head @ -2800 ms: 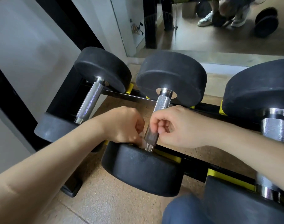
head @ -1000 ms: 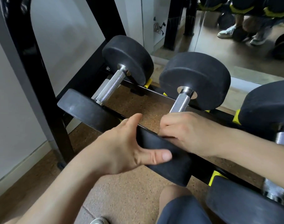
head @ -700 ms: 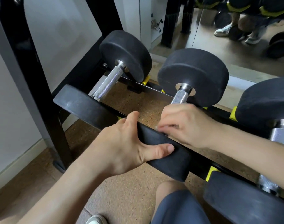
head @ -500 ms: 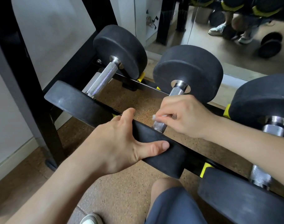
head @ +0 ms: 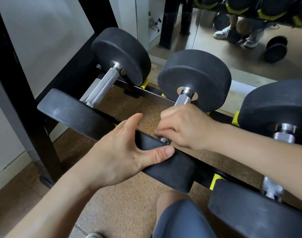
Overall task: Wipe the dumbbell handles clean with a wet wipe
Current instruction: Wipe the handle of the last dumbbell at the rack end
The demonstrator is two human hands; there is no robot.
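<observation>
Three black-headed dumbbells lie on a low rack. The middle dumbbell (head: 194, 74) has a knurled steel handle (head: 182, 100), bare only at its far end. My right hand (head: 184, 126) is closed around the near part of that handle. A blurred whitish scrap of wet wipe (head: 158, 132) shows at its fingertips, close to the near head (head: 172, 169). My left hand (head: 119, 152) clamps that near head, thumb on its front face and fingers over its top edge. The left dumbbell's handle (head: 103, 86) and the right dumbbell's handle (head: 284, 136) are untouched.
The black rack frame (head: 26, 100) rises at the left, and its front rail (head: 201, 177) carries yellow pads. Cork flooring lies below. A mirror behind reflects a person's shoes (head: 222, 32) and another dumbbell (head: 275, 48). My knee in blue shorts (head: 181, 217) is at the bottom.
My right hand has slid down the middle handle from its far end toward the near head, uncovering the far part. My left hand has stayed on the near head.
</observation>
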